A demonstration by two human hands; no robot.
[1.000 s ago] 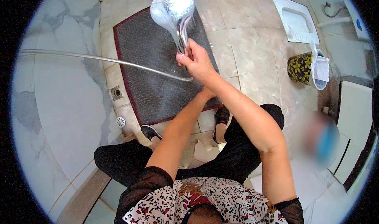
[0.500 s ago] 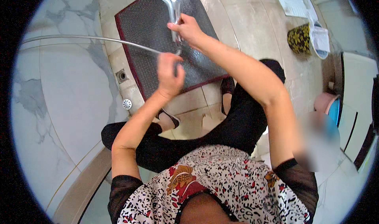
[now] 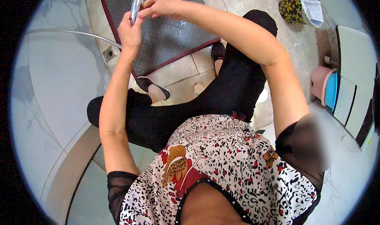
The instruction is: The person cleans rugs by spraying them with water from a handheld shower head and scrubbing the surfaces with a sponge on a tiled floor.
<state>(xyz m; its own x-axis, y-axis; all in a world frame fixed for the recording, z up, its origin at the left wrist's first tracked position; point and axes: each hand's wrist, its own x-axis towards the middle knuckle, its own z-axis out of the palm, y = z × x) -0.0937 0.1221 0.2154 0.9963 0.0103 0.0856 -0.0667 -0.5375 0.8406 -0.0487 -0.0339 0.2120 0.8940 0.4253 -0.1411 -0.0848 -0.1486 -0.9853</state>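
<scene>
I'm seeing both forearms reaching up and forward, hands meeting close together — left hand curling its fingers in a grip, right hand pinching just above it, wrist bending inward.

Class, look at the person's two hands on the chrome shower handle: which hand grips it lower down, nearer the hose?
The left hand grips the chrome shower handle lower down, wrapped around it, nearer the metal hose. The right hand holds it higher, with pinching fingertips.

We stand in a home bathroom: marble-look wall tiles, a floor drain, a rubber mat and a chrome shower handle.
</scene>
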